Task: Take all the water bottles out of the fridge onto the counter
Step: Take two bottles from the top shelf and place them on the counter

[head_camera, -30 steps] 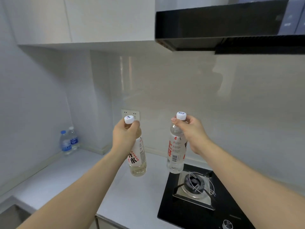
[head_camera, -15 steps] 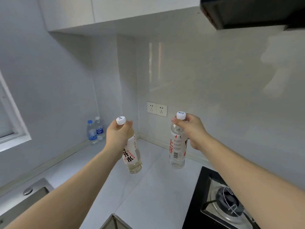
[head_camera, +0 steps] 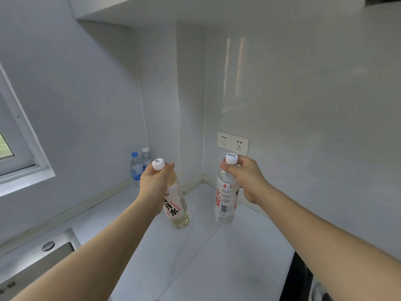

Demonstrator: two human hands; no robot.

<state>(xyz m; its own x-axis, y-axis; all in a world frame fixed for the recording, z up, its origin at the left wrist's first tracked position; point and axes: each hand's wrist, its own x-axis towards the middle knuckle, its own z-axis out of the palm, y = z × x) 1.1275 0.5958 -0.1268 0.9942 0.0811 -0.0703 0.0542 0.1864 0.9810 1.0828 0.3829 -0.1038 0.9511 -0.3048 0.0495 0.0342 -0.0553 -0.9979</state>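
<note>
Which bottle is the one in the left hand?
Find the counter corner under the wall sockets. Two hands hold bottles above it; the left hand grips the tilted bottle. Its water looks yellowish and its label has big black characters, unlike the upright clear bottle with red print.

I see my left hand (head_camera: 155, 183) holding one water bottle (head_camera: 176, 205) by its neck, above the counter (head_camera: 201, 257). My right hand (head_camera: 245, 179) holds another water bottle (head_camera: 225, 196) to the right of it. Two small bottles (head_camera: 138, 168) stand on the counter far back in the corner, behind my left hand. The sink (head_camera: 36, 263) is at the near left. The wall sockets (head_camera: 232, 143) are on the wall behind my right hand. The stove (head_camera: 303, 281) is at the near right.
</note>
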